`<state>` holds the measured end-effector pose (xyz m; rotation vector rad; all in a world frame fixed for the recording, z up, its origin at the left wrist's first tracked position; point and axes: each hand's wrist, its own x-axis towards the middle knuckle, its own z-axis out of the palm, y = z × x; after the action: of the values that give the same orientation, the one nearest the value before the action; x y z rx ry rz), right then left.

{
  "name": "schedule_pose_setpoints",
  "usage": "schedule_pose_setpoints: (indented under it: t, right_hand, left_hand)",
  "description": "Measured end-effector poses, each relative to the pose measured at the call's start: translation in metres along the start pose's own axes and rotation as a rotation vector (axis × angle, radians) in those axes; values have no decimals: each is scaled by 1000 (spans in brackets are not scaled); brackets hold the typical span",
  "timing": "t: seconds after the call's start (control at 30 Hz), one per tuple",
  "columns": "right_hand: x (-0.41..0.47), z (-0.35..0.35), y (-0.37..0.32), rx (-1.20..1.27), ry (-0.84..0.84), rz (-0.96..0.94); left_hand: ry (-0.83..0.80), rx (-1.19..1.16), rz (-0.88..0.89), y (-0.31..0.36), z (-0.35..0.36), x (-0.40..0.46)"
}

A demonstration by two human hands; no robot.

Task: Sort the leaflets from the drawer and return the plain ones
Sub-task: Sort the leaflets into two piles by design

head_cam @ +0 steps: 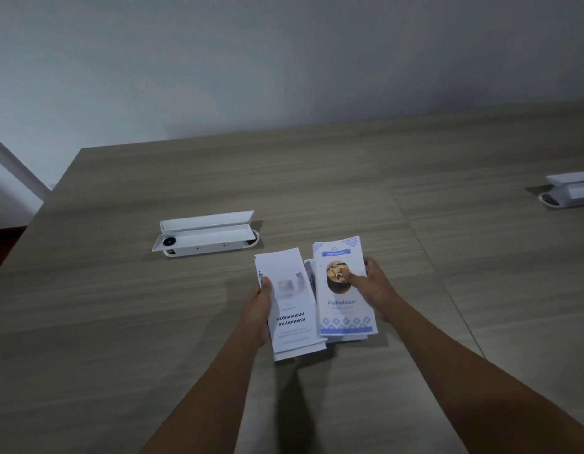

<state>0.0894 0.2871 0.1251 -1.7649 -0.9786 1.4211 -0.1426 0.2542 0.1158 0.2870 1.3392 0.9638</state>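
Above the wooden table (120, 322) I hold two bundles of leaflets side by side. My left hand (259, 309) grips the left edge of a plain white leaflet stack (292, 306) with dark Thai text. My right hand (372, 290) holds a colourful leaflet stack (344, 309) with blue patterned borders and a round food picture; its thumb presses on that picture. More leaflet edges show between and under the two bundles. No drawer is in view.
A white flip-up socket box (203, 234) stands open in the table, behind and left of the leaflets. A second one (569, 191) sits at the far right edge. A white wall rises behind the table; the table's left edge runs diagonally.
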Motion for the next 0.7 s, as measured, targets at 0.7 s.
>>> schedule_pose_setpoints:
  t: [0.7]
  right_hand:
    - [27,30,37,-260,166,-65]
  left_hand:
    - [-28,8,-6,-1,-27,16]
